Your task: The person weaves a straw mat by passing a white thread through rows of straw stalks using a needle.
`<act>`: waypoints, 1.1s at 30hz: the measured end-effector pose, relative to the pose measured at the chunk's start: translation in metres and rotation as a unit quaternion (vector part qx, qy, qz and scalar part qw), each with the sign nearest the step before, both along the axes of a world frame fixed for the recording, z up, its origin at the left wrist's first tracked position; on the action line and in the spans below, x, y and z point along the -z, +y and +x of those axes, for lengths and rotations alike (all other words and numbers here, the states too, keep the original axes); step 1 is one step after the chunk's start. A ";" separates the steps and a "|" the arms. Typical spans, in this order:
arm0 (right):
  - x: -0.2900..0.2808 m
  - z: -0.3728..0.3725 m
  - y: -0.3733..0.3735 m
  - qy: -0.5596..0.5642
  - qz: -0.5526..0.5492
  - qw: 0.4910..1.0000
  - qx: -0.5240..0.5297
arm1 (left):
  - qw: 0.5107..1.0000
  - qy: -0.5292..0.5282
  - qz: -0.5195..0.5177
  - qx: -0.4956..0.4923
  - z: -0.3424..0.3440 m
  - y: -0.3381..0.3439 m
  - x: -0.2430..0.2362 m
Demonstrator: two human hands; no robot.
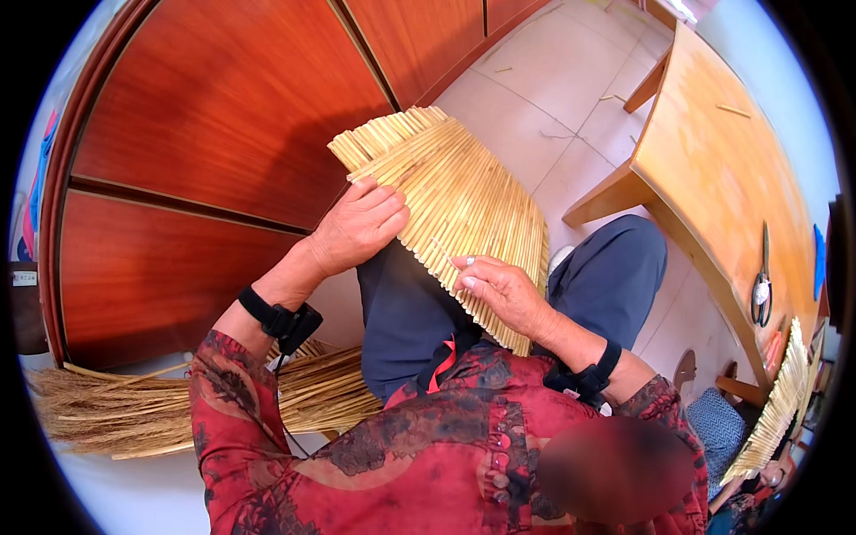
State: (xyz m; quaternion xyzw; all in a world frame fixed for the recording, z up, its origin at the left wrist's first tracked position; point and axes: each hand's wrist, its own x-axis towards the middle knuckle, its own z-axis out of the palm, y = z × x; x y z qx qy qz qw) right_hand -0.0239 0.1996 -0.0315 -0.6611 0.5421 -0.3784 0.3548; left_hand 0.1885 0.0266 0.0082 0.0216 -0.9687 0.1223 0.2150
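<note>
A stiff mat of pale yellow plant stalks (468, 183), laid side by side and joined, rests slanting across my lap. A second layer of stalks crosses it at the far end. My left hand (361, 223) is closed on the mat's left edge, thumb and fingers folded over the stalk ends. Over the near part of the mat, my right hand (504, 290) is closed in a pinch, a ring on one finger. From its fingertips a thin pale strand (440, 250) sticks out over the stalks; whether it is thread or a needle I cannot make out.
A bundle of long stalks with brushy brown heads (107, 410) lies at my left, below a red-brown wooden cabinet (214, 116). To the right stands a wooden table (713, 152) bearing black-handled scissors (761, 290). Another stalk mat (771, 419) and a co-worker's hand (774, 473) show at lower right.
</note>
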 end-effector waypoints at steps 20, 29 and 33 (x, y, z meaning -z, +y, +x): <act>0.002 -0.012 -0.015 -0.019 0.038 0.998 0.037 | 0.988 0.101 -0.058 0.104 -0.015 -0.010 0.016; 0.008 -0.023 -0.013 -0.167 0.129 0.974 0.082 | 0.988 0.047 -0.049 0.141 -0.022 -0.014 0.005; -0.010 -0.022 -0.022 -0.139 0.175 0.972 0.073 | 0.991 0.047 -0.052 0.113 -0.020 -0.015 0.011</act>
